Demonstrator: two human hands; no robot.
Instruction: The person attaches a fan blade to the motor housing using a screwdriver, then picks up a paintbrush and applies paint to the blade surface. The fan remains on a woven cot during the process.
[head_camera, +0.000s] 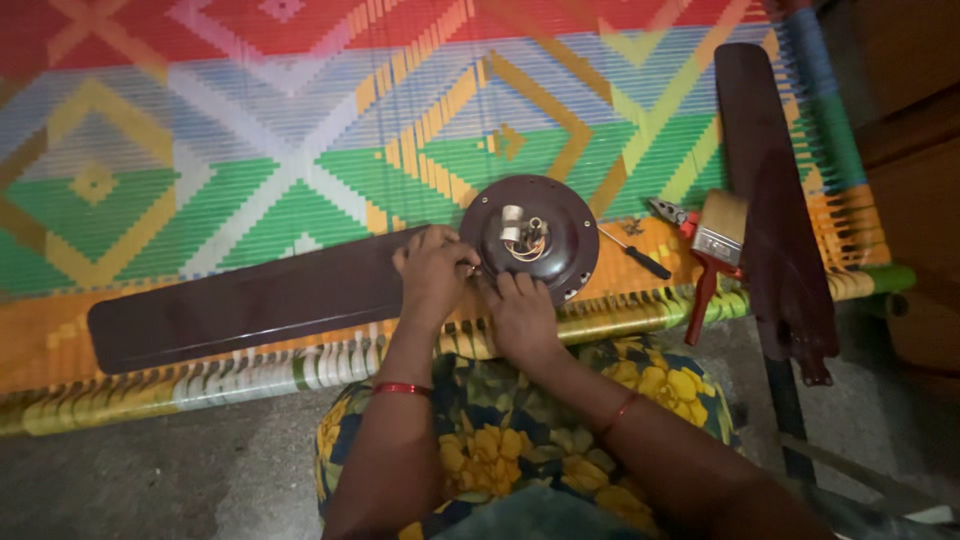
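A dark brown ceiling-fan motor hub (545, 215) lies on a bright woven mat (250, 150), its wiring and a small white part showing in the centre. A long brown fan blade (240, 305) stretches left from the hub. My left hand (432, 272) rests where that blade meets the hub, fingers curled on the joint. My right hand (520, 312) presses on the hub's near rim beside it. Whether either hand pinches a small part is hidden by the fingers.
A second brown blade (775, 200) lies at the right edge. A paintbrush with a red handle (712, 255), pliers with red grips (672, 213) and a black-handled screwdriver (640, 258) lie right of the hub. Grey floor (150, 470) runs below the mat's edge.
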